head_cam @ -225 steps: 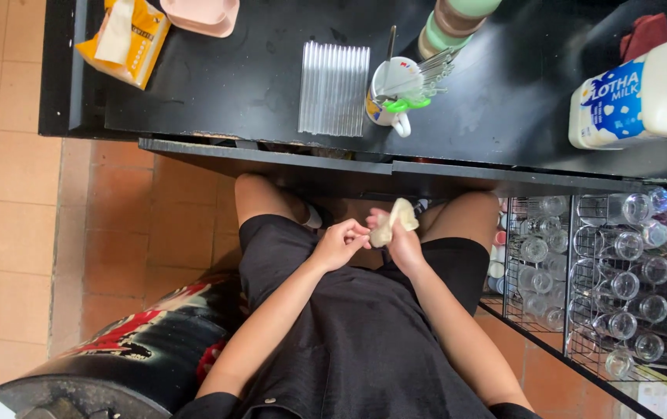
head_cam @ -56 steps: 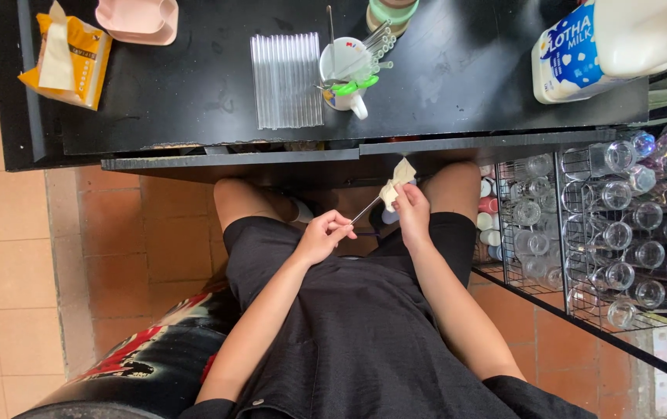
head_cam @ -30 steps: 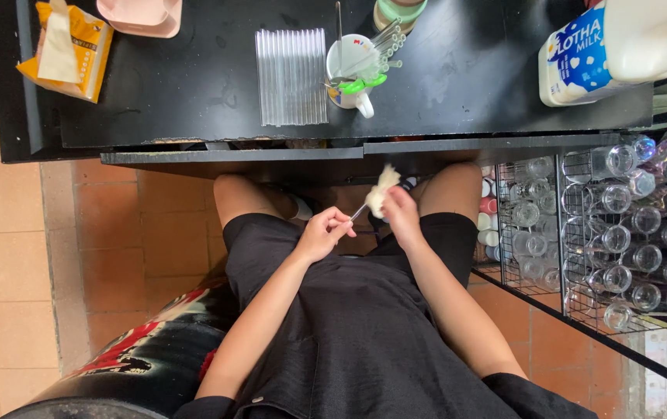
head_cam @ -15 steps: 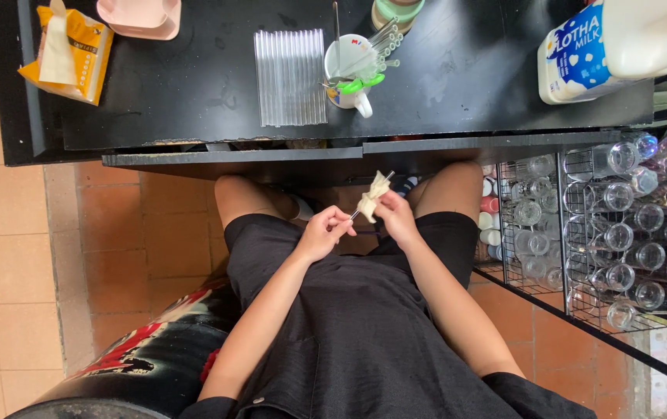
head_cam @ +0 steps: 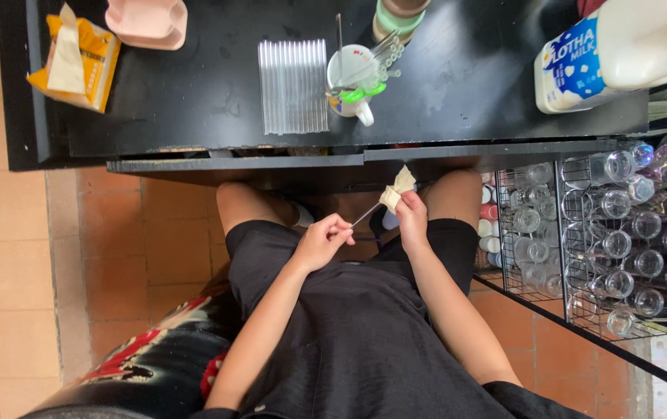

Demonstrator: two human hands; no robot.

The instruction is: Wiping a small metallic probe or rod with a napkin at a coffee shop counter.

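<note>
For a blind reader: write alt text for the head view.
Seen from above, a seated person's left hand holds a thin stick and the right hand a pale cloth at its tip, below a black counter with a mug and milk jug.

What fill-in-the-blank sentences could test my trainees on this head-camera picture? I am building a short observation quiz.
1. The left hand pinches one end of a thin clear ____.
2. The right hand wraps a pale cloth around the straw's other ____.
3. On the black counter, a white mug stands right of a flat row of clear ____.
4. The wire rack at the person's right holds upturned ____.

Missing words: straw; end; straws; glasses
</note>
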